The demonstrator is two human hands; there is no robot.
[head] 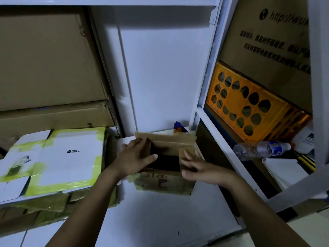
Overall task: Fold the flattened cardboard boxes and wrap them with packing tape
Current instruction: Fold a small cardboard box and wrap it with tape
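The cardboard box (160,184) stands open-topped on the white tabletop (160,220), its inside too dark to tell. The left grip (137,157) lies released, flat-fingered, on its left flap; the right grip (195,166), fingers straight, touches the right flap. Flattened boxes (62,157) are stacked just left, a shelf post (201,104) close on the right

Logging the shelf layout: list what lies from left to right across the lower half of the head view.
Flat white boxes → left hand → cardboard box → right hand → water bottle.
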